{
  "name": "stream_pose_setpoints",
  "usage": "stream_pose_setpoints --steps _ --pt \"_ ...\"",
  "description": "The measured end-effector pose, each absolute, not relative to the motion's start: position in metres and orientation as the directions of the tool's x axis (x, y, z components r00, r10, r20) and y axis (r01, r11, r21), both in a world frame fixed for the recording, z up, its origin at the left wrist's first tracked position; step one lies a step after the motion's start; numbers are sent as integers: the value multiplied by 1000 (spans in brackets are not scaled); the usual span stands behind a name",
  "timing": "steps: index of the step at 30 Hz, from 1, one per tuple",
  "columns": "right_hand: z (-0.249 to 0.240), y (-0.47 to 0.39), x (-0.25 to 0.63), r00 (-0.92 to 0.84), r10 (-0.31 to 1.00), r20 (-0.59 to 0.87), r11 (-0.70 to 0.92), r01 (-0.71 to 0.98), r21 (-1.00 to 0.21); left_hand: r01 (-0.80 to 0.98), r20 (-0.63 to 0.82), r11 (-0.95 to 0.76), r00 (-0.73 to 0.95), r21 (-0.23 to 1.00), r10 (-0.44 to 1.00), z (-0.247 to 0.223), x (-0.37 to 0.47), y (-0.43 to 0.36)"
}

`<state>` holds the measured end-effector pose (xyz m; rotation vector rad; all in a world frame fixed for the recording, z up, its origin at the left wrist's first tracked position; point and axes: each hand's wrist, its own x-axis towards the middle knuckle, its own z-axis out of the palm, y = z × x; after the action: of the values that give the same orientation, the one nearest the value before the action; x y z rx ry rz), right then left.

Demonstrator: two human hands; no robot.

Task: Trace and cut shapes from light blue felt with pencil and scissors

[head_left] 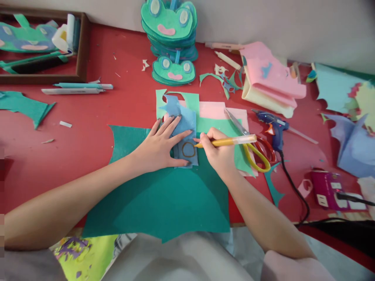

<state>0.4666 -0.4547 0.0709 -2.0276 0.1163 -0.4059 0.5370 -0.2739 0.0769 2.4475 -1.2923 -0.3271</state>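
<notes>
My left hand (164, 146) lies flat with fingers spread, pressing on a blue felt piece (185, 121). In my right hand (219, 154) is a yellow-orange marker pen (225, 141), its tip at the right side of an oval outline (189, 149) drawn on the blue felt. Beneath lies a large dark green felt sheet (164, 203), with light green felt (216, 125) and pink felt (212, 107) pieces around it. Scissors (249, 144) with yellow and red handles rest just right of my right hand.
Stacked green frog-face cutouts (170, 29) stand at the back. A glue gun (275, 127) and a purple power socket box (328, 191) are at right, joined by cable. A brown tray (83, 47) sits back left, with pens (79, 89) before it. Folded pink felt (269, 74) lies back right.
</notes>
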Motion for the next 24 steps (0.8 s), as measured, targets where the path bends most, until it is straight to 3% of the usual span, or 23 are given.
stream_pose_setpoints --steps 24 --pt "70 -455 466 931 -283 228 -463 76 -883 -742 -37 -523 562 420 -827 77 537 -274"
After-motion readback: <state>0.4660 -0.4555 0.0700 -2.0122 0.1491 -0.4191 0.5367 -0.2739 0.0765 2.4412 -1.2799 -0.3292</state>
